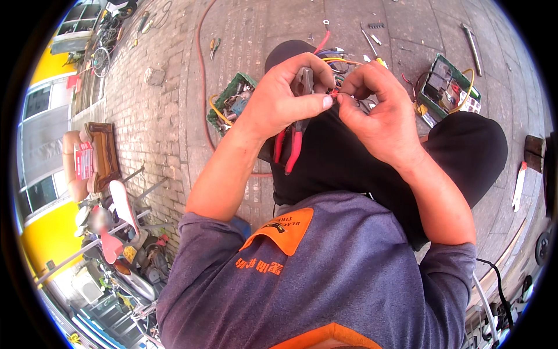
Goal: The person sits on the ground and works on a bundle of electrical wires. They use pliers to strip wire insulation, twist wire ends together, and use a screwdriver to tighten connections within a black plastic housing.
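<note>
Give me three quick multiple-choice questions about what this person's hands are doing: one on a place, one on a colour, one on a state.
1. Where do the pliers sit?
A. in the left hand
B. on the paving
C. in a tray

2. What colour are the plier handles?
A. blue
B. red
C. green

3. What is the right hand doing?
A. resting flat on the knee
B. hanging open
C. pinching a small red piece at its fingertips

Answers: 1 A, the handles hang below that hand's palm. 2 B, both handles show red. 3 C, thumb and fingers close on the piece, meeting the left thumb.
</note>
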`<state>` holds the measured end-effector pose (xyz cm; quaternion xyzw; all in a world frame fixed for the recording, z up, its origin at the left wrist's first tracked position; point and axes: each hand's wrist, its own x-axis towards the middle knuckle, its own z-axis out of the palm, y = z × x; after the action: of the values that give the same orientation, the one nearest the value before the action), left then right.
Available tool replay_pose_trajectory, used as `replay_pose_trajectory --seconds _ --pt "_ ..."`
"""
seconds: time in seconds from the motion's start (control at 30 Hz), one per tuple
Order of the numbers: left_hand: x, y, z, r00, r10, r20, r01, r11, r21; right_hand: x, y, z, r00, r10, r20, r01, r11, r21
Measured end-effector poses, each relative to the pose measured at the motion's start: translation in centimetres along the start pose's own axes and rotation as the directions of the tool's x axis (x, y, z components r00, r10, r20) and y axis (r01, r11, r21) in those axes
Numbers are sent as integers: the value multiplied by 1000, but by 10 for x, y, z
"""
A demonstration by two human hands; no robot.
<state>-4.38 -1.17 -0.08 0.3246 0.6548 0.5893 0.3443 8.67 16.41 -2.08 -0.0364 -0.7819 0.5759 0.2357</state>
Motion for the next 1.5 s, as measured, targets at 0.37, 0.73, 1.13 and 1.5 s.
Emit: replay_pose_trajectory --seconds 0.37,0.73,1.13,1.5 --pt "3 13 6 987 -155 -28 157 985 70 8 -3 -18 928 -366 76 370 870 -326" --pt "1 9 -7 977 -211 -18 205 964 -170 26 22 -67 985 109 -133 -151 919 -364" --pt "2 -2 -10 989 -148 18 147 941 -305 3 -2 -16 1000 -17 14 16 1000 17" --pt "-21 33 -20 987 -73 -142 41 976 -213 -6 18 11 942 267 204 -330 852 407"
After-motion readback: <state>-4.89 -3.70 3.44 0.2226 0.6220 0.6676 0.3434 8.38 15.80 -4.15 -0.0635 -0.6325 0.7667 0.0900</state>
